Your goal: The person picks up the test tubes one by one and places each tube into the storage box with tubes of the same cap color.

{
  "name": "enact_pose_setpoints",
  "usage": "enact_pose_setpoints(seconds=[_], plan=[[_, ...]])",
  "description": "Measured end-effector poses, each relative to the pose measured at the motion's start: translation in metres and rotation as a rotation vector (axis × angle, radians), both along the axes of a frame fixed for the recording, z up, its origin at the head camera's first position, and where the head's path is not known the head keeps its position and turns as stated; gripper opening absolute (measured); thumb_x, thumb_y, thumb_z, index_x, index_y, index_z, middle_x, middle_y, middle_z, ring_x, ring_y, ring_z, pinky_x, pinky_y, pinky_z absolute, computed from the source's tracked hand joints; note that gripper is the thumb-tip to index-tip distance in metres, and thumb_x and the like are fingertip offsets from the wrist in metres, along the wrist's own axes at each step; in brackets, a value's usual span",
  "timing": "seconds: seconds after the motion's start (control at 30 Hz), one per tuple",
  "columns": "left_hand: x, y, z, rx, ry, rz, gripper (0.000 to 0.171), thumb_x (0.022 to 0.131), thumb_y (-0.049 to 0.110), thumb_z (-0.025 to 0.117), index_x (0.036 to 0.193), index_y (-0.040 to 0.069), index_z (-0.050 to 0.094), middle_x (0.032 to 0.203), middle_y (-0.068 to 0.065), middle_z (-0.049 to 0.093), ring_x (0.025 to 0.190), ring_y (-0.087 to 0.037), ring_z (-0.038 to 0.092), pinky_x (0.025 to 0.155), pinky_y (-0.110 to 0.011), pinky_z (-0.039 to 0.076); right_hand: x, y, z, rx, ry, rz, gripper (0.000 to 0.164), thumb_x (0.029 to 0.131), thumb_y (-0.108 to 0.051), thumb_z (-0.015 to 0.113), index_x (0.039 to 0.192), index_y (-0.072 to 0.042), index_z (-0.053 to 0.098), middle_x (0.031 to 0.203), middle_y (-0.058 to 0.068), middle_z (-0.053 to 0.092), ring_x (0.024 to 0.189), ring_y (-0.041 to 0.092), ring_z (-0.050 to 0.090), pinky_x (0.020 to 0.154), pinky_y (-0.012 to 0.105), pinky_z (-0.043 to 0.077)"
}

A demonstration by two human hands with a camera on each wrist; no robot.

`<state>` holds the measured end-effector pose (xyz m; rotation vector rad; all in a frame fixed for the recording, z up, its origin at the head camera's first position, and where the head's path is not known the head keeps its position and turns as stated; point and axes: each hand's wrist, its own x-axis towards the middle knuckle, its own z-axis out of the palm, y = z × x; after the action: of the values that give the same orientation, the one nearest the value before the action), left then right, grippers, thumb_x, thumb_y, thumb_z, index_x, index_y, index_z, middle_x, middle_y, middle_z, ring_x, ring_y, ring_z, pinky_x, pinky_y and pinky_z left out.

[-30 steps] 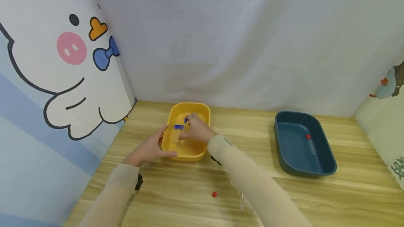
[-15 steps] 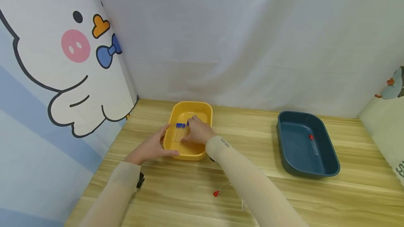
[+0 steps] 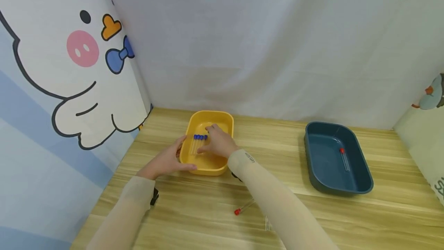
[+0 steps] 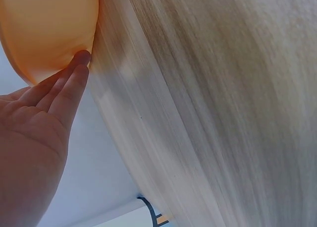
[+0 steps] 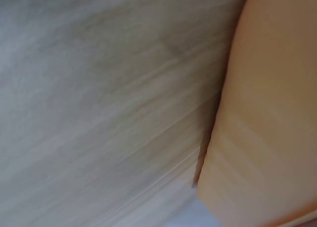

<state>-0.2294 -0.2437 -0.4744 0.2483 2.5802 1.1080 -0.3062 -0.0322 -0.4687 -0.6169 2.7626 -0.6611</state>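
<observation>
Several blue-capped clear tubes (image 3: 200,137) lie side by side inside a yellow bin (image 3: 210,163). My right hand (image 3: 220,142) reaches into the bin just right of them; its thumb and index finger are apart, with no tube seen between them. At the bin's left near corner, my left hand (image 3: 168,161) rests with its thumb along the near side. In the left wrist view, the straight fingers of the left hand (image 4: 39,123) touch the outside of the bin (image 4: 54,29). The right wrist view shows the bin's outer wall (image 5: 272,113), but not the hand.
A dark blue bin (image 3: 326,165) stands at the right, with one red-capped tube (image 3: 344,160) lying in it. On the wooden table (image 3: 194,211), another red-capped tube (image 3: 237,211) and clear tubes (image 3: 267,223) lie partly hidden by the right forearm. A curtain hangs behind.
The right hand has lowered another blue-capped tube beside the others and let go of it; its index finger has lifted off the cap. The left hand stays at the yellow bin.
</observation>
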Motion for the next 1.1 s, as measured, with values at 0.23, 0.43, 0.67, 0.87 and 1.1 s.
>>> enact_pose_setpoints(seconds=[0.23,0.43,0.67,0.87,1.1], plan=[[0.0,0.002,0.004,-0.003,-0.012,0.0,0.123,0.082,0.051,0.085,0.167,0.01,0.005,0.164,-0.02,0.038,0.144,-0.035,0.049,0.118,-0.054,0.044,0.004,0.005,0.003,-0.097,-0.026,-0.006,0.094,0.084,-0.051,0.083,0.155,-0.005,0.043,0.153,0.013,0.049,0.131,0.029,0.061,0.112,0.044,0.052],[0.002,0.003,0.006,-0.019,-0.019,-0.001,0.124,0.082,0.052,0.085,0.167,0.01,0.005,0.165,-0.021,0.036,0.143,-0.036,0.05,0.117,-0.054,0.044,0.008,0.01,0.004,-0.199,-0.023,0.023,0.085,0.088,-0.048,0.08,0.154,-0.007,0.045,0.144,0.011,0.053,0.133,0.028,0.059,0.111,0.043,0.052],[0.002,0.003,0.008,-0.053,-0.005,-0.01,0.123,0.081,0.054,0.084,0.166,0.01,0.007,0.162,-0.021,0.041,0.139,-0.035,0.053,0.115,-0.054,0.046,0.013,0.018,0.006,-0.235,0.006,0.047,0.082,0.09,-0.053,0.077,0.153,-0.01,0.046,0.141,0.008,0.054,0.132,0.025,0.058,0.11,0.044,0.052],[0.001,0.003,0.009,-0.076,0.024,-0.021,0.124,0.081,0.054,0.085,0.166,0.006,0.008,0.161,-0.024,0.041,0.14,-0.037,0.052,0.116,-0.057,0.045,0.013,0.028,0.007,-0.261,-0.013,0.035,0.079,0.092,-0.05,0.075,0.153,-0.01,0.046,0.143,0.01,0.054,0.133,0.027,0.057,0.11,0.047,0.051],[-0.001,0.005,0.01,-0.044,0.038,-0.006,0.126,0.081,0.052,0.085,0.166,0.007,0.003,0.169,-0.024,0.023,0.148,-0.044,0.039,0.119,-0.062,0.038,0.011,0.042,0.01,-0.28,-0.012,0.004,0.075,0.093,-0.047,0.074,0.153,-0.011,0.047,0.141,0.013,0.055,0.133,0.033,0.056,0.11,0.05,0.05]])
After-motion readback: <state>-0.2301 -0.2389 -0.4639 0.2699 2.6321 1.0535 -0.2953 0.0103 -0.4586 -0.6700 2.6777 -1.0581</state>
